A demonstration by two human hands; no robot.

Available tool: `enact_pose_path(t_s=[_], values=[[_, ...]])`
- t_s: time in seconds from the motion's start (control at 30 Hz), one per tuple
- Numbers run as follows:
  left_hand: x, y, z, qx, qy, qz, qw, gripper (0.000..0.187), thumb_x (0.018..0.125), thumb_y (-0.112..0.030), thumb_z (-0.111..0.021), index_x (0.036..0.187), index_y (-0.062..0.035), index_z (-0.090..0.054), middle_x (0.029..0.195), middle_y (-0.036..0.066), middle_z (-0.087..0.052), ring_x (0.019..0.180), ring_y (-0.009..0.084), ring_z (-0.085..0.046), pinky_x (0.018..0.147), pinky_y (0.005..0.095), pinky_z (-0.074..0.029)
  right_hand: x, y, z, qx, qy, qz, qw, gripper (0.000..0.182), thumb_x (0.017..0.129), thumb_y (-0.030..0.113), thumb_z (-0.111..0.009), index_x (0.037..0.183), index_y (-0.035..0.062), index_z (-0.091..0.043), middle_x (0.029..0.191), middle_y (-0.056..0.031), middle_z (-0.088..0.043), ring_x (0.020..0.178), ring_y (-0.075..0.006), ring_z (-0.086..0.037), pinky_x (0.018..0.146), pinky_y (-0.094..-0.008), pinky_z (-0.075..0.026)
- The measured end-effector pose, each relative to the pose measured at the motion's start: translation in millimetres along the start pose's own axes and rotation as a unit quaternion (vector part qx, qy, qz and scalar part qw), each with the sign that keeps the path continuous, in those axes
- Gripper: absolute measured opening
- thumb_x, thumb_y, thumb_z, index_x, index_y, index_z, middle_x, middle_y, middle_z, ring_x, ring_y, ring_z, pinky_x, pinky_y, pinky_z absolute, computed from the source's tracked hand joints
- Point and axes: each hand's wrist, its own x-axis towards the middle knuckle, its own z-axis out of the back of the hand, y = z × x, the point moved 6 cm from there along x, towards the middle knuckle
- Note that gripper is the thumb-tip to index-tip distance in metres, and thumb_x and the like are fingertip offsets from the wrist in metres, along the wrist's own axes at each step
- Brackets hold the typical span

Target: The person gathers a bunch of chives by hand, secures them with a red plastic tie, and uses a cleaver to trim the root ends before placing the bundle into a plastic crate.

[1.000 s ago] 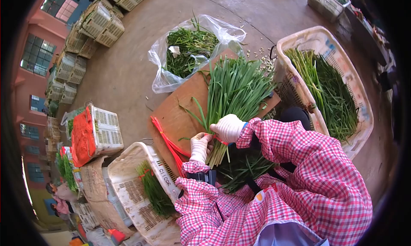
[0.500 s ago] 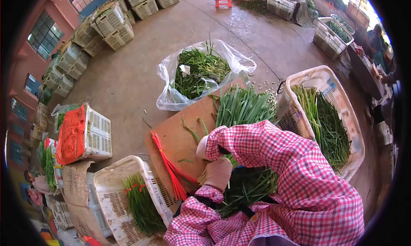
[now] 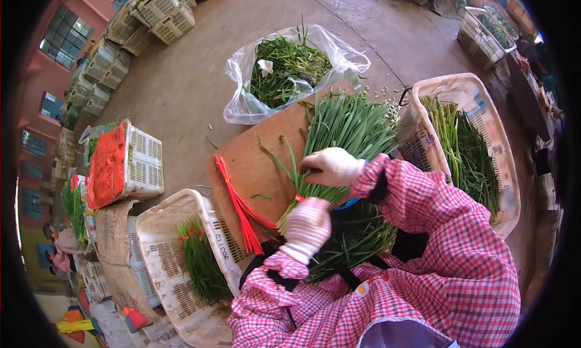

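A large bunch of green stalks (image 3: 348,127) lies on the brown board (image 3: 266,145), its leaves fanned toward the top right. My left hand (image 3: 307,227), in a striped glove, is closed around the stem end of the bunch, just below a red tie (image 3: 299,198). Above it my right hand (image 3: 334,167), gloved too, rests on the leaves with its fingers curled; what they hold, if anything, is hidden. A bundle of red ties (image 3: 236,206) lies on the left part of the board.
A clear plastic bag (image 3: 239,91) of loose greens stands beyond the board. White crates with greens stand at the right (image 3: 466,85) and lower left (image 3: 158,218). More loose greens (image 3: 357,245) lie close to my body. A red-covered crate (image 3: 145,166) is at the left.
My right hand has moved up and right onto the leaves, away from my left. A red tie now shows around the stems. The view has shifted, so the surroundings appear higher.
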Motion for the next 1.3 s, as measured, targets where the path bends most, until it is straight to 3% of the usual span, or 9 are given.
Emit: enact_pose_path(t_s=[0.1, 0.17, 0.3, 0.43, 0.7, 0.9, 0.97, 1.17, 1.3], values=[[-1.3, 51.7, 29.5, 0.082, -0.099, 0.06, 0.99, 0.034, 0.075, -0.013, -0.061, 0.11, -0.0098, -0.059, 0.105, 0.01, -0.06, 0.097, 0.0312, -0.057, 0.083, 0.0424, -0.048, -41.6, -8.3, -15.0, -0.02, 0.039, -0.036, 0.998, 0.034, 0.076, 0.031, -0.067, 0.104, 0.011, -0.062, 0.092, -0.0089, -0.063, 0.084, -0.0303, -0.063, 0.071, -0.0388, -0.052], [-2.7, 78.4, 11.3, 0.108, -0.021, 0.107, 0.988, 0.042, 0.076, -0.014, -0.063, 0.117, -0.0108, -0.056, 0.111, 0.01, -0.058, 0.103, 0.031, -0.054, 0.088, 0.0416, -0.046, -51.6, 1.2, -28.9, -0.102, 0.065, -0.023, 0.992, 0.039, 0.075, 0.035, -0.068, 0.105, 0.0112, -0.061, 0.089, -0.0096, -0.062, 0.083, -0.0302, -0.063, 0.068, -0.0406, -0.051], [0.3, 88.7, -10.8, 0.071, 0.068, 0.157, 0.983, 0.032, 0.074, -0.017, -0.067, 0.105, -0.0123, -0.063, 0.103, 0.01, -0.061, 0.102, 0.0299, -0.055, 0.088, 0.0405, -0.046, -50.0, 11.0, -46.8, -0.178, 0.062, 0.016, 0.982, 0.029, 0.076, 0.037, -0.065, 0.088, 0.011, -0.06, 0.076, -0.0086, -0.061, 0.072, -0.0277, -0.065, 0.058, -0.0406, -0.052], [1.2, 90.2, -12.6, 0.066, 0.055, 0.163, 0.983, 0.016, 0.077, -0.021, -0.066, 0.091, -0.0133, -0.065, 0.095, 0.007, -0.061, 0.095, 0.0284, -0.056, 0.081, 0.0428, -0.047, -47.6, 3.2, -51.1, -0.176, 0.037, 0.021, 0.984, 0.018, 0.079, 0.029, -0.06, 0.081, 0.0111, -0.062, 0.07, -0.0064, -0.061, 0.066, -0.0267, -0.065, 0.053, -0.0396, -0.052], [-7.9, 69.5, -9.2, 0.019, -0.06, 0.122, 0.991, 0.006, 0.074, -0.016, -0.066, 0.078, -0.0111, -0.064, 0.081, 0.008, -0.06, 0.083, 0.0307, -0.058, 0.073, 0.0435, -0.048, -22.0, 3.9, -49.5, -0.215, 0.063, -0.002, 0.975, 0.015, 0.075, 0.025, -0.061, 0.08, 0.0104, -0.063, 0.071, -0.0065, -0.064, 0.07, -0.0264, -0.067, 0.055, -0.0394, -0.053], [-18.0, 48.4, -27.1, 0.08, -0.176, 0.118, 0.974, 0.007, 0.075, -0.016, -0.065, 0.076, -0.0086, -0.063, 0.076, 0.01, -0.059, 0.075, 0.0318, -0.056, 0.066, 0.0441, -0.046, 10.7, 11.8, -64.5, -0.168, 0.159, 0.109, 0.967, 0.017, 0.073, 0.024, -0.062, 0.087, 0.0141, -0.065, 0.083, -0.0056, -0.063, 0.082, -0.0275, -0.065, 0.064, -0.0391, -0.053], [-20.3, 43.1, -33.7, 0.089, -0.129, 0.1, 0.983, 0.008, 0.075, -0.014, -0.065, 0.081, -0.0091, -0.065, 0.079, 0.01, -0.059, 0.078, 0.0316, -0.057, 0.07, 0.0431, -0.046, 11.9, 2.2, -72.9, -0.107, 0.175, 0.13, 0.97, 0.018, 0.081, 0.027, -0.059, 0.094, 0.0144, -0.062, 0.086, -0.0055, -0.062, 0.08, -0.0292, -0.064, 0.065, -0.0403, -0.052], [-28.0, 39.4, -12.2, 0.036, -0.12, 0.046, 0.991, 0.027, 0.074, -0.013, -0.065, 0.1, -0.0099, -0.067, 0.093, 0.007, -0.061, 0.09, 0.0292, -0.057, 0.08, 0.043, -0.045, 13.3, -49.9, 28.7, -0.027, -0.178, -0.039, 0.983, 0.019, 0.078, 0.027, -0.064, 0.09, 0.0122, -0.066, 0.081, -0.0117, -0.065, 0.075, -0.0323, -0.064, 0.068, -0.0397, -0.052], [-26.0, 52.3, 3.7, -0.049, -0.17, 0.105, 0.979, 0.027, 0.073, -0.005, -0.064, 0.099, -0.008, -0.068, 0.098, 0.008, -0.062, 0.093, 0.0273, -0.057, 0.086, 0.0389, -0.045, 30.1, -99.4, 58.5, -0.154, -0.09, -0.229, 0.957, 0.037, 0.078, 0.037, -0.065, 0.105, 0.0113, -0.064, 0.089, -0.0131, -0.067, 0.084, -0.0319, -0.064, 0.075, -0.0415, -0.051]])
